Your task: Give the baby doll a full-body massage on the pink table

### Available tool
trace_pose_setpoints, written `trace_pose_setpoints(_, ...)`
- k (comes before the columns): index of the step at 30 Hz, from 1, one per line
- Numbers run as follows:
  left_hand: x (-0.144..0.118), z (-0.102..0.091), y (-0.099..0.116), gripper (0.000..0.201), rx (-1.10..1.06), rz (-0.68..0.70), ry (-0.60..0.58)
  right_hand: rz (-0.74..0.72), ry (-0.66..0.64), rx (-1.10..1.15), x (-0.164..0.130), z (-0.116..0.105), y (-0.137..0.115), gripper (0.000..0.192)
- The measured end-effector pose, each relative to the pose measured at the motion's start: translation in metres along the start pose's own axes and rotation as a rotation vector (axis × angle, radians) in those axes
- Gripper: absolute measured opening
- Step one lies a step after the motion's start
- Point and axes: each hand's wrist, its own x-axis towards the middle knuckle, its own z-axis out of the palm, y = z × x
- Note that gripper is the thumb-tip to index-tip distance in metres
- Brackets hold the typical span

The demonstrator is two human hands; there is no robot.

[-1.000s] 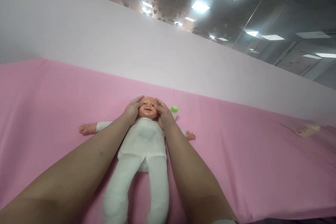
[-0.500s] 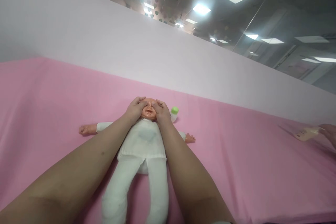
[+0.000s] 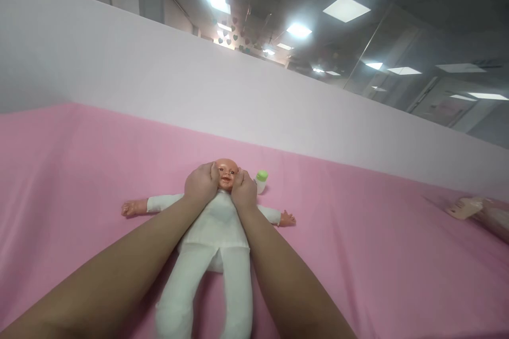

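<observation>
A baby doll (image 3: 218, 228) in white top and trousers lies on its back on the pink cover, arms stretched out sideways. Its head is between my two hands. On one side my left hand (image 3: 202, 183) is curled closed against the cheek and ear area, thumb uppermost. My right hand (image 3: 244, 190) grips the opposite side of the head in the same way, fingers folded under. The doll's eyes and mouth show between them; its ears are hidden by my hands. Just right of my right hand stands a small white bottle with a green cap (image 3: 261, 181).
A pink sheet (image 3: 382, 243) covers the surface, and a low white wall (image 3: 167, 74) runs behind it. At the far right a flat beige object (image 3: 464, 207) lies beside a blurred limb-like shape (image 3: 496, 220) cut by the frame edge. Lit ceiling panels show above the wall.
My thumbs have left the doll's eye area, uncovering its eyes. Both hands have slid outward and down to the sides of the head, and their fingers have curled in.
</observation>
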Motion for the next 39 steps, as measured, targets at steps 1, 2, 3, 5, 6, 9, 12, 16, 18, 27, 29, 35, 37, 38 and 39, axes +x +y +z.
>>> trace_pose_setpoints(1, -0.003, -0.002, -0.001, 0.049, 0.017, 0.013, -0.015, -0.036, -0.026, 0.002, -0.002, -0.003, 0.0, 0.052)
trace_pose_setpoints(2, -0.006, -0.005, -0.004, 0.05, 0.025, 0.029, -0.033, -0.069, -0.057, 0.013, -0.004, -0.006, 0.001, 0.054)
trace_pose_setpoints(3, -0.009, -0.008, -0.006, 0.05, 0.025, 0.046, -0.05, -0.093, -0.098, 0.027, -0.005, -0.01, 0.003, 0.055)
trace_pose_setpoints(5, -0.014, -0.015, -0.011, 0.05, -0.003, 0.083, -0.087, -0.097, -0.196, 0.055, -0.005, -0.016, 0.005, 0.062)
trace_pose_setpoints(6, -0.015, -0.018, -0.013, 0.05, -0.027, 0.103, -0.107, -0.083, -0.247, 0.07, -0.004, -0.019, 0.006, 0.07)
trace_pose_setpoints(9, -0.015, -0.024, -0.015, 0.051, -0.111, 0.146, -0.179, -0.036, -0.329, 0.137, -0.001, -0.022, 0.007, 0.097)
trace_pose_setpoints(12, -0.011, -0.023, -0.016, 0.053, -0.161, 0.111, -0.186, 0.003, -0.3, 0.194, 0.001, -0.019, 0.007, 0.101)
trace_pose_setpoints(16, -0.007, -0.018, -0.016, 0.053, -0.138, 0.082, -0.188, 0.018, -0.261, 0.211, 0.005, -0.013, 0.011, 0.091)
trace_pose_setpoints(18, -0.007, -0.018, -0.015, 0.053, -0.095, 0.091, -0.213, 0.014, -0.261, 0.214, 0.006, -0.012, 0.012, 0.088)
trace_pose_setpoints(27, -0.007, -0.017, -0.02, 0.053, -0.076, 0.096, -0.236, -0.042, -0.365, 0.25, 0.012, -0.027, 0.014, 0.048)
trace_pose_setpoints(29, -0.007, -0.017, -0.022, 0.049, -0.11, 0.108, -0.238, -0.038, -0.399, 0.256, 0.015, -0.029, 0.018, 0.041)
trace_pose_setpoints(35, -0.004, -0.016, -0.019, 0.049, -0.143, 0.086, -0.259, -0.051, -0.343, 0.204, 0.013, -0.026, 0.018, 0.044)
trace_pose_setpoints(37, -0.002, -0.015, -0.017, 0.051, -0.168, 0.061, -0.278, -0.051, -0.302, 0.15, 0.012, -0.025, 0.013, 0.045)
trace_pose_setpoints(38, 0.0, -0.014, -0.016, 0.052, -0.184, 0.052, -0.281, -0.041, -0.287, 0.126, 0.011, -0.024, 0.011, 0.044)
trace_pose_setpoints(39, 0.001, -0.012, -0.016, 0.053, -0.198, 0.042, -0.277, -0.024, -0.278, 0.11, 0.011, -0.023, 0.008, 0.044)
